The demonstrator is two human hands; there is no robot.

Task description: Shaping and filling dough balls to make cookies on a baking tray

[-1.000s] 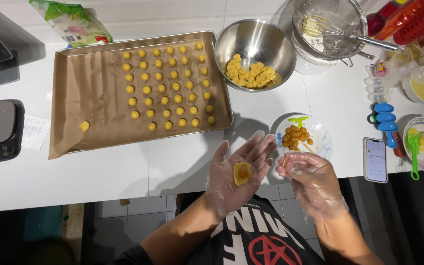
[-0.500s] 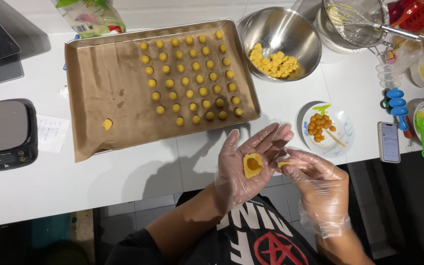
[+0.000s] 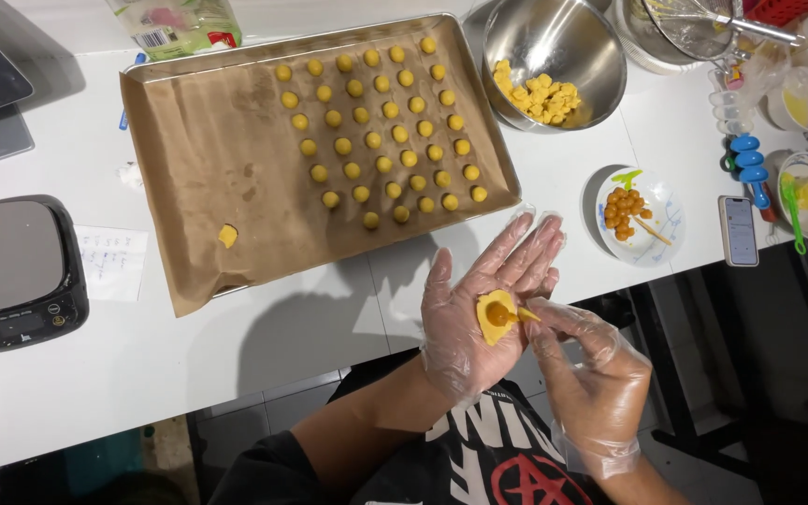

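While the open left hand (image 3: 479,318) cradled a dough disc (image 3: 495,316), the right hand (image 3: 584,374) pinched filling (image 3: 500,315) onto it, baking tray (image 3: 189,243) at eleven o'clock.

There is one view only, from the camera on my head, so nothing is shared with a second view. It looks steeply down over my chest onto the white table (image 3: 189,346), almost a plan view. My left hand (image 3: 479,318) and right hand (image 3: 591,383) sit nearest the lens, low and right of centre, over the table's near edge. The baking tray (image 3: 198,159) fills the upper middle, slightly skewed to the frame. The far side of the table runs off the top edge, the scale (image 3: 11,271) is cut at the left, and floor shows along the bottom.
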